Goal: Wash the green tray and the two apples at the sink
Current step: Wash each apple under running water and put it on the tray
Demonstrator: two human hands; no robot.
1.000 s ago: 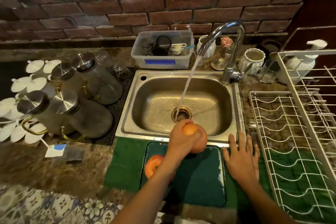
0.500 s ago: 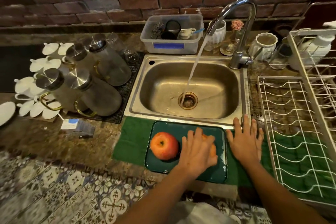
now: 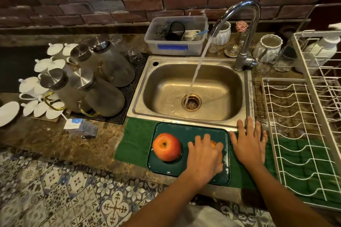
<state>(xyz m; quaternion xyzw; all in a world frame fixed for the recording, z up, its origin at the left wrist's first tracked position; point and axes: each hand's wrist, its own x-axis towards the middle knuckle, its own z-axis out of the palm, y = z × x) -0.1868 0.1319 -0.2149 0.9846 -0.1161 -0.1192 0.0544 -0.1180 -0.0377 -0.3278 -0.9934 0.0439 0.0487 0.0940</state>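
Now the left hand (image 3: 204,155) covers an apple (image 3: 214,143) on the green tray (image 3: 184,131).

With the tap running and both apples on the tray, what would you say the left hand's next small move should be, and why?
Probably let go of the apple and lift the left hand away. That apple sits on the green tray beside the other apple, so only the tray seems left to rinse under the running water. The right hand rests flat on the green towel.

Tray (image 3: 186,131) before sink (image 3: 245,97); apple (image 3: 167,146) on tray's left
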